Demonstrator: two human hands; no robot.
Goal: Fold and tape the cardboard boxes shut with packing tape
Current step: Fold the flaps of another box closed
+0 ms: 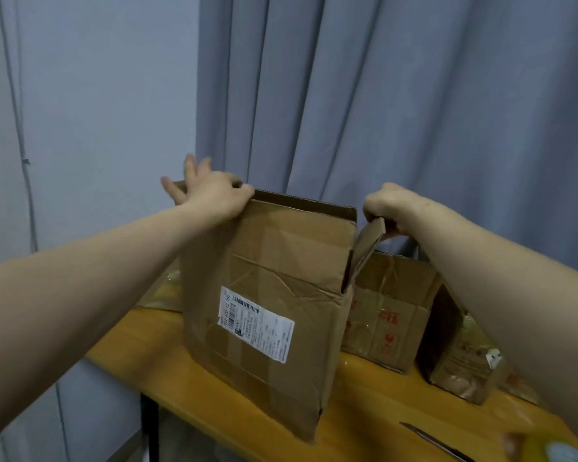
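Tall cardboard box (271,295) stands upright on the wooden table (364,411), centre of view, top open. White shipping label (256,323) is on its near face, which is creased and has old tape strips.

Left hand (214,195) is on the box's top left corner. The thumb side curls over the near flap's top edge, gripping it. The other fingers splay out past the corner and are blurred.

Right hand (389,206) is closed around the side flap (367,248) at the box's top right corner. Its fingers curl round the flap's upper end, and the flap stands out, tilted away from the box.

Second box (387,315), with red print, sits just behind and to the right of the tall one, also open. A smaller third box (457,365) is further right, partly hidden by the right forearm.

A thin dark blade-like tool (436,443) lies on the near right of the table. A yellowish object (548,448) in the near right corner is too blurred to identify.

Grey curtain (414,95) hangs behind the table, with bare wall (97,95) to the far left.
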